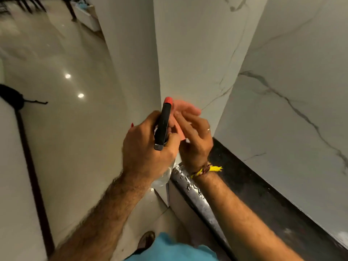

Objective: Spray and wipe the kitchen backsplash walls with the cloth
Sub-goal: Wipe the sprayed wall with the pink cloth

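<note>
My left hand grips a spray bottle with a black head and a red nozzle that points up and away, toward the white marble pillar. The bottle's clear body shows below my fist. My right hand is pressed close beside the bottle's head, with a blurred pink cloth against its palm and fingers. The marble backsplash wall with grey veins stands to the right, and neither hand touches it.
A dark countertop runs along the foot of the backsplash, edged by a wet, shiny metal strip. Glossy floor tiles spread to the left. A dark-framed panel stands at the far left. My foot is below.
</note>
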